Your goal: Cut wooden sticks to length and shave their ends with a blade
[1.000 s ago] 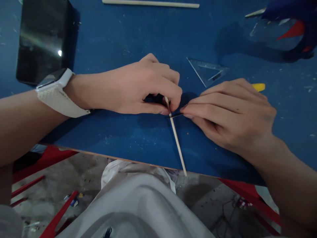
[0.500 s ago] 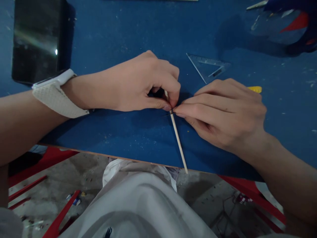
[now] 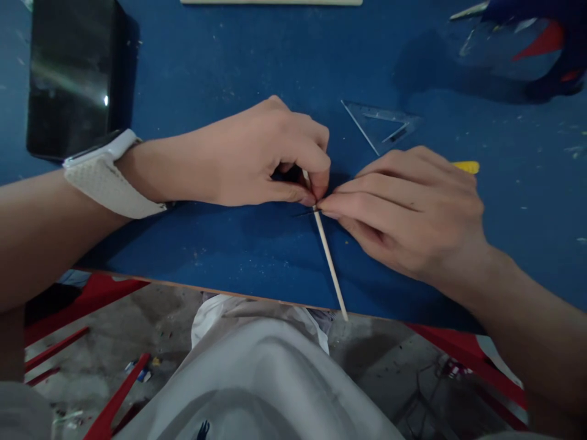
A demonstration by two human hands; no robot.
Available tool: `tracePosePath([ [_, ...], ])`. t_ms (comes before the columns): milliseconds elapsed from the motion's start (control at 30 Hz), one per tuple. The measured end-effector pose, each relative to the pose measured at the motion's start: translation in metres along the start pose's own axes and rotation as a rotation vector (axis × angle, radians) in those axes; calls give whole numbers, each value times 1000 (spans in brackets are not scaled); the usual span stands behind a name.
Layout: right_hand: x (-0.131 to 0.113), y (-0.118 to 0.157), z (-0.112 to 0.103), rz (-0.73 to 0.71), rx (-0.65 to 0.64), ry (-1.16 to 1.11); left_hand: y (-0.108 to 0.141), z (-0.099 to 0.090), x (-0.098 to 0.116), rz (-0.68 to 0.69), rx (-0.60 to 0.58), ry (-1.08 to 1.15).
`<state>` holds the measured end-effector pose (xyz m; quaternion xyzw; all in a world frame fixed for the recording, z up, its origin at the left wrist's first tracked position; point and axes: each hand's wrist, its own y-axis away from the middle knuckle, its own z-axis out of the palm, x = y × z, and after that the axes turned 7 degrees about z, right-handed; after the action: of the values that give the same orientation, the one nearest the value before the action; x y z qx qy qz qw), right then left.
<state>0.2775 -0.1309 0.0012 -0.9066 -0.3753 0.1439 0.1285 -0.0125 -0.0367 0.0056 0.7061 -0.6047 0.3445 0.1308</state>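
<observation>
A thin round wooden stick [image 3: 329, 260] slants across the table, its lower end passing just over the front edge. My left hand [image 3: 279, 156] is closed in a pinch, thumb and forefinger gripping the stick near its upper part. Right beside that grip, my right hand [image 3: 408, 211] has its fingertips pressed together on a thin dark strip [image 3: 302, 214], which crosses the stick and pokes out to its left. Whether the strip is a blade or a wire, I cannot tell. The fingers of both hands nearly touch.
Beyond my right hand lies a clear set square [image 3: 383, 125], with a yellow-ended object [image 3: 468, 167] partly hidden behind the hand. A dark blue glue gun [image 3: 550, 79] is at upper right. At upper left stands a black phone-like device [image 3: 71, 79]; a pale strip [image 3: 275, 2] lies at the top.
The view has shifted slightly, bringing more of the pale strip into sight. The dark strip shows a little further left of the stick. Both hands keep their pinch.
</observation>
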Motion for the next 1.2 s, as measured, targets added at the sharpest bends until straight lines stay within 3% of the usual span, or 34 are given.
tracePosePath([
  [133, 11, 7, -8, -18, 39, -8, 2, -1, -3, -26, -9, 10],
  [300, 19, 10, -10, 10, -8, -32, 4, 0, -6, -92, -15, 12],
  [600, 17, 12, -15, 25, -12, -45, 3, -4, -1, 28, -10, -18],
  [833, 21, 14, -5, -28, 148, -56, 2, -3, -1, -48, -7, 61],
  [1200, 25, 18, -1, -50, 163, -72, 4, 0, -5, -66, 25, 79],
])
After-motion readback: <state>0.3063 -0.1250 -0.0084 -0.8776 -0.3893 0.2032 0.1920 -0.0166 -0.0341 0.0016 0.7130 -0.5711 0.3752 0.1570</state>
